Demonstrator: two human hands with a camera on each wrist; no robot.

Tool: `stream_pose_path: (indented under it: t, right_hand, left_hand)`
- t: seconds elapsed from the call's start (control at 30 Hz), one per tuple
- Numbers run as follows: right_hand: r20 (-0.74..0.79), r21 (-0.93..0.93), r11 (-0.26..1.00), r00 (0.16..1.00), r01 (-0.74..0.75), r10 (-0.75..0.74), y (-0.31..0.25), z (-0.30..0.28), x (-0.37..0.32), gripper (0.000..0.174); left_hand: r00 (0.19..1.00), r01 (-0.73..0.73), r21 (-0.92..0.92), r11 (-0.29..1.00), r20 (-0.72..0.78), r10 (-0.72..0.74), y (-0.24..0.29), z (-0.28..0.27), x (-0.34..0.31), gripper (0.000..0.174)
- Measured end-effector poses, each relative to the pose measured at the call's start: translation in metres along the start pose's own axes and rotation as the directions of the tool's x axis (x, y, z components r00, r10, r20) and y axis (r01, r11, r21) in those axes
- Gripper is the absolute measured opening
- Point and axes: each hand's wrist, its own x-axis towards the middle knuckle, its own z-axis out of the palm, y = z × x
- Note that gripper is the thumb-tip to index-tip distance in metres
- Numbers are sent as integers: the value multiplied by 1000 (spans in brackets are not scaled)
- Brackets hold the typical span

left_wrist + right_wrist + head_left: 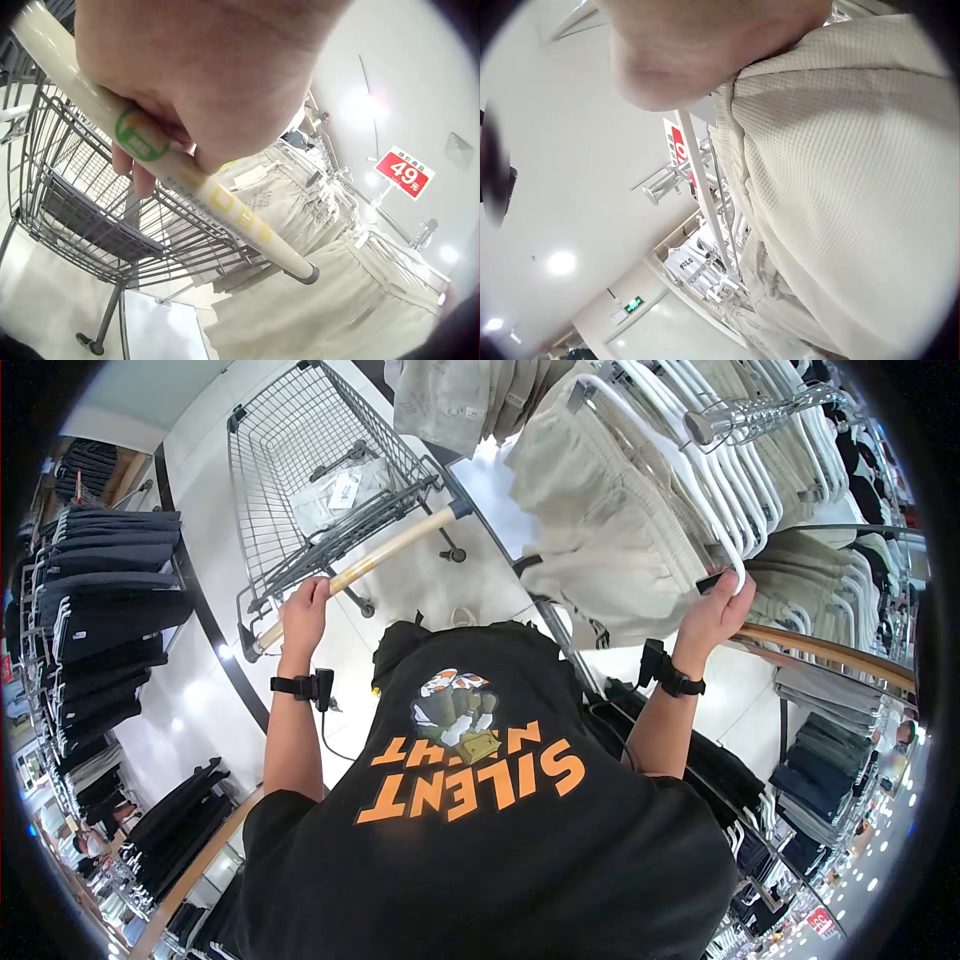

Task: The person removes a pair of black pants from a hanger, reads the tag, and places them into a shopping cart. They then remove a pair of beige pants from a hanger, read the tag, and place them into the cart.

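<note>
My left hand grips the pale handle of a wire shopping cart, with the fingers curled under the bar in the left wrist view. A light folded garment with a white tag lies inside the cart. On the other side, my right hand pinches the waist end of beige pants, right at the tip of a white hanger. Ribbed beige cloth fills much of the right wrist view, just below the hand; the fingertips there are hidden.
More beige garments on white hangers crowd the rack beside my right hand, above a wooden rail. Dark clothes hang along the left side. A red and white price sign stands over the rack.
</note>
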Motion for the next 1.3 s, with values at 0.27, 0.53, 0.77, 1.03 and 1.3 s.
stream_pose_path:
  t: [0.27, 0.53, 0.77, 1.03, 1.3]
  right_hand:
    - [4, 66, 990, 992, 124, -125, -33, -8, 1, 48]
    - [9, 228, 950, 976, 211, -219, -73, 7, 6, 52]
    - [-70, 480, 854, 979, 199, -189, -134, 34, 38, 43]
    - [-134, 569, 721, 909, 396, -394, -222, 67, 95, 45]
    - [116, 849, 526, 951, 55, -287, -301, 151, 91, 38]
  left_hand:
    - [999, -43, 24, 999, -17, 43, -3, 1, 1, 38]
    - [996, 85, -331, 940, 16, -84, -7, 0, 1, 31]
    - [985, -169, -439, 883, -114, 132, 56, -64, -8, 50]
    - [912, -408, -562, 719, -287, 293, 109, -123, 3, 93]
    - [723, -672, -493, 552, -597, 348, 121, -205, 14, 102]
